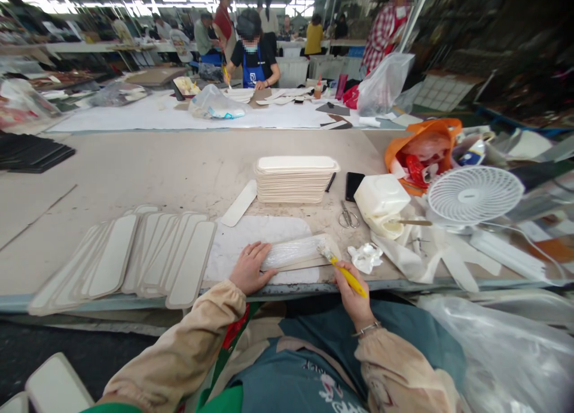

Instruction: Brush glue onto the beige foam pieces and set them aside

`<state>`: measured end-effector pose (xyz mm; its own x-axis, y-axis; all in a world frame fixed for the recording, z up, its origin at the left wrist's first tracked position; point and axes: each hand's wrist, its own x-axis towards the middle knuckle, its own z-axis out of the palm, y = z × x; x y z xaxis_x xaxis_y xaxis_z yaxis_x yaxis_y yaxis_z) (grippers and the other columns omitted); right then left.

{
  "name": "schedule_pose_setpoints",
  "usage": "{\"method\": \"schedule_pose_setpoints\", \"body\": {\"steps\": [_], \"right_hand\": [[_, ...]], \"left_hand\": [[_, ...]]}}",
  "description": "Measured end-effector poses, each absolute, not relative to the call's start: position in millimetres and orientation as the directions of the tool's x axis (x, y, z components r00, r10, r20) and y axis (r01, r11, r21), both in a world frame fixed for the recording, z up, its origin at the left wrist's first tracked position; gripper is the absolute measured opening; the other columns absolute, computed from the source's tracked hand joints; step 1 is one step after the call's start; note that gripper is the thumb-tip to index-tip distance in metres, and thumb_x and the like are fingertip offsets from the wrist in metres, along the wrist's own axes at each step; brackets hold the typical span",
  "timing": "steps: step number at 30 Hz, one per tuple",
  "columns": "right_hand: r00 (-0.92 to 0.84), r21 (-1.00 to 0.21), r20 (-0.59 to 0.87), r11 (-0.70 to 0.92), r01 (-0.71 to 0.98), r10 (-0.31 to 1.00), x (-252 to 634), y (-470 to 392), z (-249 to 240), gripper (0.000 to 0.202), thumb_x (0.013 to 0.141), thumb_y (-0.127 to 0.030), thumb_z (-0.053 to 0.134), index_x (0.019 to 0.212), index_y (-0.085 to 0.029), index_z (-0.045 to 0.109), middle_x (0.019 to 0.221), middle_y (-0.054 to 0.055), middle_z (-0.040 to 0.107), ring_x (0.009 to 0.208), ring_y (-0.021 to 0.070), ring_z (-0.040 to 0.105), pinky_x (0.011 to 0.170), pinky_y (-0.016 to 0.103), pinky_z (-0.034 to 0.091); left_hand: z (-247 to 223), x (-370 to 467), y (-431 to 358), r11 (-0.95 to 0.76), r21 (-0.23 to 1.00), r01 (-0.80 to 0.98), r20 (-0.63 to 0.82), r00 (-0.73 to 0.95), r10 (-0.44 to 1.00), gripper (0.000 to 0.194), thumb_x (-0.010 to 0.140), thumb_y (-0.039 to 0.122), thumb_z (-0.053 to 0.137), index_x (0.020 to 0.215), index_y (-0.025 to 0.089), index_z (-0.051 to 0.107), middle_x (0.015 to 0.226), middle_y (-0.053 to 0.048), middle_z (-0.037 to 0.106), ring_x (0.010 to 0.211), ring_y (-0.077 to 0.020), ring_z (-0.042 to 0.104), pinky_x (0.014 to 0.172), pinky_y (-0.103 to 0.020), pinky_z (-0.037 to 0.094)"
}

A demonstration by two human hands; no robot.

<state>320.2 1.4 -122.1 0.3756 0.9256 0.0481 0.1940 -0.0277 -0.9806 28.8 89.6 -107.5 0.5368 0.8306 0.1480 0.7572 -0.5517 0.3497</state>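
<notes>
In front of me a long rounded panel lies on a white sheet, its top wet and streaky with a whitish coating. The fingers of my left hand are spread over the panel's left end and the sheet, pressing down. My right hand is closed round the yellow handle of a brush, whose bristles touch the panel near its right end. Behind the sheet stands a tall stack of pale rounded panels, with one single panel leaning out at its left.
Overlapping pale panels spread along the left front edge. To the right are scissors, a black phone, a white plastic container, crumpled white paper, a white fan and an orange bag. A co-worker works across the table.
</notes>
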Motion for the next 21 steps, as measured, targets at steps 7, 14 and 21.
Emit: {"method": "schedule_pose_setpoints", "body": {"steps": [7, 14, 21], "right_hand": [[0.376, -0.979, 0.053, -0.026, 0.202, 0.925, 320.3, 1.3, -123.6, 0.028, 0.082, -0.039, 0.061, 0.102, -0.020, 0.059, 0.077, 0.003, 0.062, 0.061, 0.0157, 0.060, 0.061, 0.029, 0.052], [0.370, -0.976, 0.071, -0.013, 0.218, 0.926, 319.2, 1.6, -121.2, 0.026, 0.082, -0.038, 0.061, 0.101, -0.020, 0.059, 0.079, 0.003, 0.062, 0.062, 0.0156, 0.060, 0.062, 0.029, 0.052], [0.363, -0.970, 0.101, 0.011, 0.242, 0.926, 317.8, 2.0, -121.4, 0.026, 0.083, -0.039, 0.059, 0.101, -0.021, 0.059, 0.082, 0.003, 0.062, 0.063, 0.0155, 0.059, 0.062, 0.030, 0.052]], "left_hand": [[-105.5, 29.5, 88.9, -0.560, 0.359, 0.747, 0.167, 0.539, 0.826, 0.060, 0.082, 0.050, 0.055, 0.133, 0.019, 0.046, 0.136, -0.011, 0.050, 0.129, -0.0310, 0.038, 0.109, -0.052, 0.029], [-104.2, 30.0, 89.0, -0.560, 0.359, 0.747, 0.175, 0.536, 0.826, 0.060, 0.082, 0.049, 0.056, 0.133, 0.018, 0.047, 0.135, -0.012, 0.050, 0.128, -0.0307, 0.039, 0.108, -0.051, 0.030], [-104.0, 30.6, 89.5, -0.556, 0.358, 0.750, 0.164, 0.536, 0.828, 0.060, 0.082, 0.048, 0.057, 0.134, 0.020, 0.046, 0.135, -0.011, 0.050, 0.128, -0.0317, 0.039, 0.108, -0.053, 0.030]]}}
